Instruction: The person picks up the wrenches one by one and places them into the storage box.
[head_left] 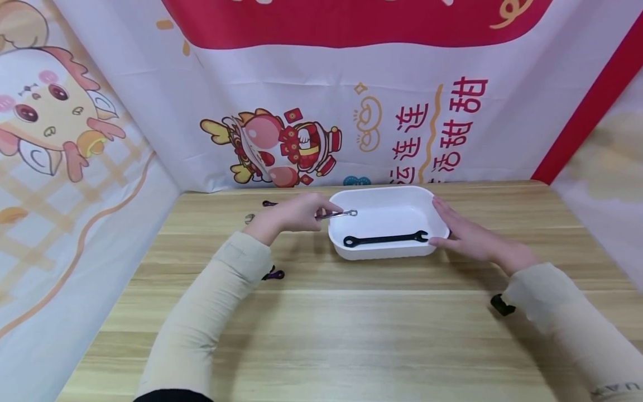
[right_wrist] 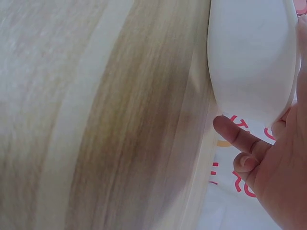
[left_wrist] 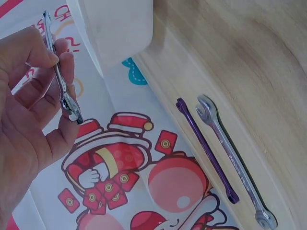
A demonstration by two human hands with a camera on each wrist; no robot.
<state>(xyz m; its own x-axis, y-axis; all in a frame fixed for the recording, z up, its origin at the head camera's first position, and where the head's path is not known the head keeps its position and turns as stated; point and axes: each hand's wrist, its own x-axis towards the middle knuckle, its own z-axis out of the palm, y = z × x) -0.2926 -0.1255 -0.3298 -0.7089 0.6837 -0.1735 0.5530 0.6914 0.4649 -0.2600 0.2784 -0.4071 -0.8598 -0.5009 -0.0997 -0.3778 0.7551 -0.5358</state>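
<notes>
Red-and-white printed cloth backdrop (head_left: 301,72) behind, cartoon figures on it. Before it, wood-grain table (head_left: 382,346). Towards the far edge, white tray (head_left: 387,209), upright. At its right end, right hand (head_left: 464,234), with thumb and fingers parted, holding round the end. At the left end, left hand (head_left: 301,212), pinching silver wrench (left_wrist: 71,106) between thumb and fingers, ring end out over the tray. Inside, along the near wall, black wrench (head_left: 387,239), ring end left, forked end near the right thumb. On the table left of the tray, by the cloth, loose wrench (left_wrist: 235,160), silver, just beside slimmer purple wrench (left_wrist: 206,148). Nearer, half behind the left sleeve (head_left: 201,329), small purple piece (head_left: 275,274), possibly another wrench.
</notes>
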